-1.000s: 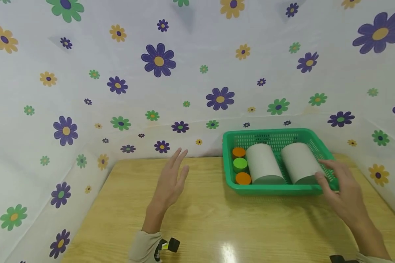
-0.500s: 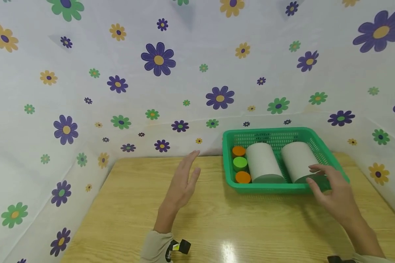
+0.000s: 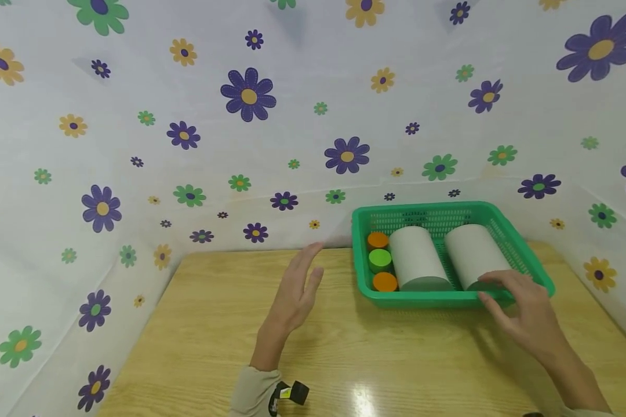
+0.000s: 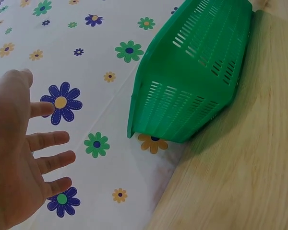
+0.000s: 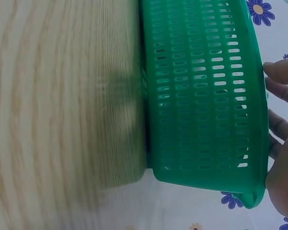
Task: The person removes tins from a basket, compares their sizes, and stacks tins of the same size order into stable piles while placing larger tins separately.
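A green plastic basket with slotted walls stands at the back right of the table. Inside it lie two large white cylinders, the left one and the right one. My right hand is at the basket's front right, its fingers bent loosely over the rim and the thumb tip right at the rim. In the right wrist view, the thumb and fingertips overlap the rim's edge. My left hand hovers left of the basket, fingers spread, holding nothing; the left wrist view shows its palm beside the basket's outer wall.
Along the basket's left side sit three small round pieces: an orange one, a green one and another orange one. A white cloth with printed flowers surrounds the wooden table at the back and sides.
My right hand has moved left and slightly down, from the basket's right corner to its front rim. My left hand has shifted right, closer to the basket. The basket has stayed put.
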Available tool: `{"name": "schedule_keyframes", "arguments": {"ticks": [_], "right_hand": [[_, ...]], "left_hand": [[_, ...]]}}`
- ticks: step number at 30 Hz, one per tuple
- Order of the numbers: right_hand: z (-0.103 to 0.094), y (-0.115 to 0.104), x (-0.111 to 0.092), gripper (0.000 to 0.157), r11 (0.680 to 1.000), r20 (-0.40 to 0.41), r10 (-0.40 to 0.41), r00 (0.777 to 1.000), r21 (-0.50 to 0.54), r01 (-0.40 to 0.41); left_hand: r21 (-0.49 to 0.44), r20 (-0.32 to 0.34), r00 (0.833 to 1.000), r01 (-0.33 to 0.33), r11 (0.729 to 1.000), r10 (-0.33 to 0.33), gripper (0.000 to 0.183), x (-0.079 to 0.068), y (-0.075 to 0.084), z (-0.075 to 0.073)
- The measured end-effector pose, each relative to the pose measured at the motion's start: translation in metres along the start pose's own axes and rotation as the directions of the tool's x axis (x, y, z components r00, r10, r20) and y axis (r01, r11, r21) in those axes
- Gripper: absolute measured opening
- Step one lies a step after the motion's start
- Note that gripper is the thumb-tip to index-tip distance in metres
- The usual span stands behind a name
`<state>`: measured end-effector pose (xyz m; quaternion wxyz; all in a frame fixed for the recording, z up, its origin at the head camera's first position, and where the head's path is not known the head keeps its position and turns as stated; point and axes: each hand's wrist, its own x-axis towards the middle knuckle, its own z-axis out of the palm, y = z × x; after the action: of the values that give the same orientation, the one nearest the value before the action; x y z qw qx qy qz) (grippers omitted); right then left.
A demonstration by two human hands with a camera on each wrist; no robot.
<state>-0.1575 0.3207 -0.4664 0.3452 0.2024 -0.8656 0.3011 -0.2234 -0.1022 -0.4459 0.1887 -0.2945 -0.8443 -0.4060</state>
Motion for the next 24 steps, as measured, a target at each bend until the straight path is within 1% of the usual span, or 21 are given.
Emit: {"name": "schedule_keyframes", "arguments": {"ticks": [4,9,14,21,24], "right_hand": [[0.001,-0.003,0.0,0.035,1.0,0.023,0.024,0.999,-0.014,-0.024],[0.002,-0.005,0.0,0.032,0.999,0.039,0.033,0.999,-0.019,-0.033],[0.001,-0.005,-0.001,0.034,0.999,0.052,0.041,0.998,-0.013,-0.04],[-0.001,-0.003,-0.002,0.036,0.999,0.055,0.044,0.998,0.005,-0.045],[-0.002,-0.002,-0.003,0.038,0.999,0.05,0.044,0.998,0.007,-0.044]], "left_hand": [[-0.012,0.003,1.0,0.003,1.0,-0.003,0.046,0.002,0.002,0.003],[-0.022,0.014,1.0,0.006,1.0,-0.006,0.049,0.004,0.003,0.006],[-0.031,0.014,1.0,-0.011,0.999,0.011,0.049,0.006,0.004,0.01],[-0.052,0.044,0.999,0.002,0.999,0.0,0.048,0.008,0.008,0.018],[-0.064,0.051,0.999,-0.004,0.998,0.007,0.047,0.01,0.01,0.022]]}}
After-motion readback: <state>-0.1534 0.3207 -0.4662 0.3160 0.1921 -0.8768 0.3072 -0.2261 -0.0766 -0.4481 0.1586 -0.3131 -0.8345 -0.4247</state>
